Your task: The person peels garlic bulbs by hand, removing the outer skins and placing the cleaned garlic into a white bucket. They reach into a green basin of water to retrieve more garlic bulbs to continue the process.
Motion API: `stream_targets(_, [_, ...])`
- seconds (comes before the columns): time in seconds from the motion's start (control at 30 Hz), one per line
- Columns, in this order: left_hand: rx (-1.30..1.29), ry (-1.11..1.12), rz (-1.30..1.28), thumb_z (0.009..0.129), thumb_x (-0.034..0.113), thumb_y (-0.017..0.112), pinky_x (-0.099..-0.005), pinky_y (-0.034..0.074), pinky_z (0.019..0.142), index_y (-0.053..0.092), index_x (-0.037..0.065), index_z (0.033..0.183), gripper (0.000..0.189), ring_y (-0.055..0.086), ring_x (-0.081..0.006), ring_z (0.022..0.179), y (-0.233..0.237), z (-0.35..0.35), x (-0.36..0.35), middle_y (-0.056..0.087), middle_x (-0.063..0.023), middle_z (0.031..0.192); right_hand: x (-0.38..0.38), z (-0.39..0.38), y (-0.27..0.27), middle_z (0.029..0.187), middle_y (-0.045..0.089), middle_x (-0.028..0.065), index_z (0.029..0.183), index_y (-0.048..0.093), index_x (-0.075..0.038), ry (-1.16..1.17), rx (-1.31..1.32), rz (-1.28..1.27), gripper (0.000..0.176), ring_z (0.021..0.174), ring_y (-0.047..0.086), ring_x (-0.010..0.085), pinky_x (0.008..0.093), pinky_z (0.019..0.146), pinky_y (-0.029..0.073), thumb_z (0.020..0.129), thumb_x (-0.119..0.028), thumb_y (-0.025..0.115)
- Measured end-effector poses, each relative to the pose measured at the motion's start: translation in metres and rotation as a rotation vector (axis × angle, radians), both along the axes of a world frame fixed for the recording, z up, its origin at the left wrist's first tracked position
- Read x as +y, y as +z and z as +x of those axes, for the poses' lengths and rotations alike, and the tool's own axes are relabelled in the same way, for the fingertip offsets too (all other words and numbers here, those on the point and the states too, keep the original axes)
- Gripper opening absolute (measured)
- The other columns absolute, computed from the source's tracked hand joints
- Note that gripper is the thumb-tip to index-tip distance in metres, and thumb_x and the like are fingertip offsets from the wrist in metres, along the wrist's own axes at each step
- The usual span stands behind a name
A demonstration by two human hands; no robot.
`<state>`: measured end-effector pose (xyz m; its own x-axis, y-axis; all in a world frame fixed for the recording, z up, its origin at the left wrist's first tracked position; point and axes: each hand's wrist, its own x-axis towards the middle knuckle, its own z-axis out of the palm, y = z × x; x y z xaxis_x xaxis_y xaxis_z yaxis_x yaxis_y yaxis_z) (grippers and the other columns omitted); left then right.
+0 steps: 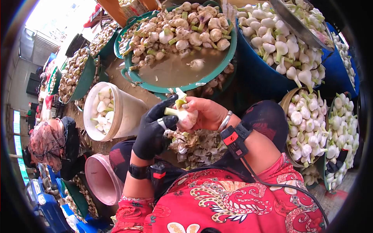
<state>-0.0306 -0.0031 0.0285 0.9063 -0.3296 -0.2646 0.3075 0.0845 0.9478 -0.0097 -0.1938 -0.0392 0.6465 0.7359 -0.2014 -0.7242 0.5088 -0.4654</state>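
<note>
A garlic bulb point(186, 118) with a short green stem is held between my two hands, above a heap of peeled skins point(198, 145) in my lap. My left hand point(153, 126), in a black glove, grips the bulb near its stem from the left side. From the right, my bare right hand point(210, 113) has its fingers closed on the same bulb. A strip of pale green skin point(180, 99) stands up between the fingertips. Whether either hand also holds a small tool is hidden.
A green tub point(175, 86) of muddy water and unpeeled garlic stands ahead. To its right is a blue barrel point(250, 58) of white garlic. A white bucket point(130, 112) and a pink bucket point(101, 178) stand at left. Another person point(48, 143) sits at far left.
</note>
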Motion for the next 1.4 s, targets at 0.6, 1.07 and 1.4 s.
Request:
stream_targets(0.6, [-0.561, 0.147, 0.729, 0.075, 0.005, 0.061, -0.0345, 0.05, 0.066, 0.06, -0.003, 0.103, 0.029, 0.063, -0.0286, 0.073, -0.057, 0.031, 0.088, 0.064, -0.0138, 0.077, -0.015, -0.007, 0.04, 0.08, 0.062, 0.0015, 0.095, 0.062, -0.002, -0.674, -0.577, -0.512, 0.012, 0.072, 0.058, 0.0097, 0.0243, 0.065, 0.048, 0.093, -0.004, 0.051])
stream_targets(1.07, [-0.425, 0.064, 0.571, 0.082, 0.002, 0.055, -0.0316, 0.051, 0.07, 0.054, -0.002, 0.121, 0.039, 0.063, -0.0229, 0.078, -0.032, 0.013, 0.016, 0.061, -0.0136, 0.102, 0.012, 0.0, 0.022, 0.098, 0.061, 0.0111, 0.119, 0.056, -0.008, -0.628, -1.069, -0.991, 0.049, 0.089, 0.06, 0.0196, 0.0306, 0.08, 0.049, 0.074, -0.011, 0.074])
stream_targets(1.4, [-0.157, 0.135, 0.177, 0.084, 0.001, 0.051, -0.0233, 0.04, 0.049, 0.056, 0.001, 0.1, 0.017, 0.046, -0.0091, 0.054, -0.058, 0.019, 0.042, 0.049, 0.0018, 0.064, -0.028, 0.016, 0.032, 0.072, 0.059, -0.001, 0.082, 0.063, -0.004, -0.882, -0.401, -0.58, 0.018, 0.067, 0.052, 0.005, 0.0227, 0.059, 0.044, 0.086, 0.006, 0.048])
